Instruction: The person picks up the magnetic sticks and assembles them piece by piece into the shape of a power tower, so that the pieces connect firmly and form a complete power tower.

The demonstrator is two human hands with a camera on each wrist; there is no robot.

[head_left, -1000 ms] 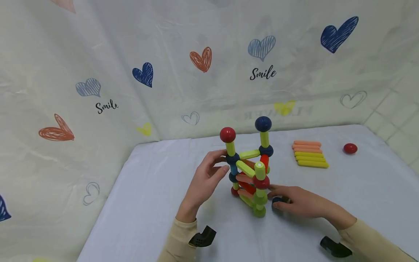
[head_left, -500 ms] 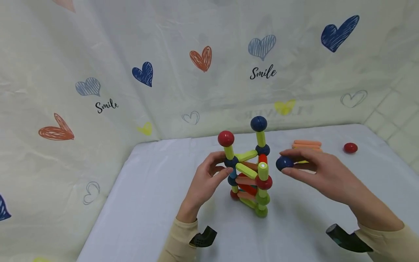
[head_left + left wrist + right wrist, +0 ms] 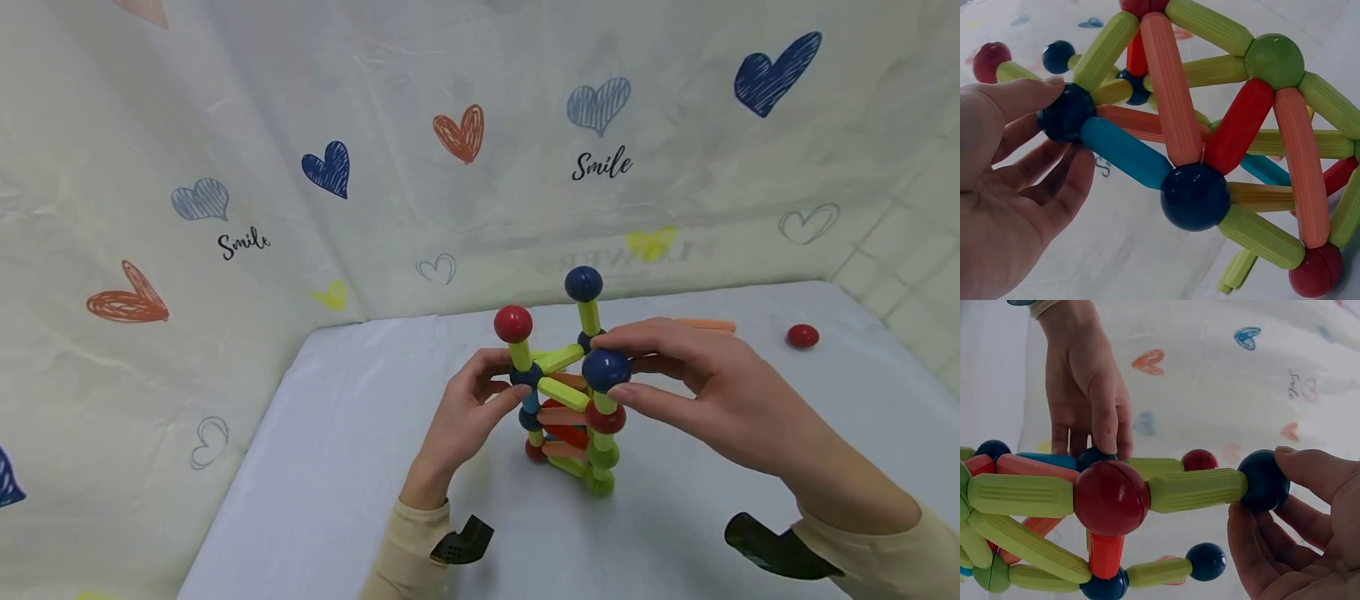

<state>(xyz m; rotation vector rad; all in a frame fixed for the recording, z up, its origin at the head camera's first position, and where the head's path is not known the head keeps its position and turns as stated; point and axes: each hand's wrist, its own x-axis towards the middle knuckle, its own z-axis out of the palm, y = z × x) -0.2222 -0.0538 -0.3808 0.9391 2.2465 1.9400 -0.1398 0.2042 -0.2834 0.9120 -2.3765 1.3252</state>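
Observation:
A tower of coloured rods and balls (image 3: 564,391) stands on the white-covered table. My left hand (image 3: 468,408) grips a dark blue ball (image 3: 1067,112) at its left upper corner, thumb and fingers around it. From that ball a short yellow-green rod rises to a red ball (image 3: 513,323). My right hand (image 3: 720,392) pinches another dark blue ball (image 3: 1264,480) between thumb and fingers. That ball sits at the end of an upright yellow-green rod (image 3: 1197,489) on the tower's near red ball (image 3: 1111,497). A further dark blue ball (image 3: 583,283) tops the back post.
Behind my right hand an orange rod (image 3: 708,325) shows on the table. A loose red ball (image 3: 803,336) lies at the back right. A white sheet (image 3: 390,208) printed with hearts hangs behind the table.
My right hand has picked the dark blue ball up from the table beside the tower and brought it left onto the near upright rod. The tower has tilted slightly; my left hand keeps its grip.

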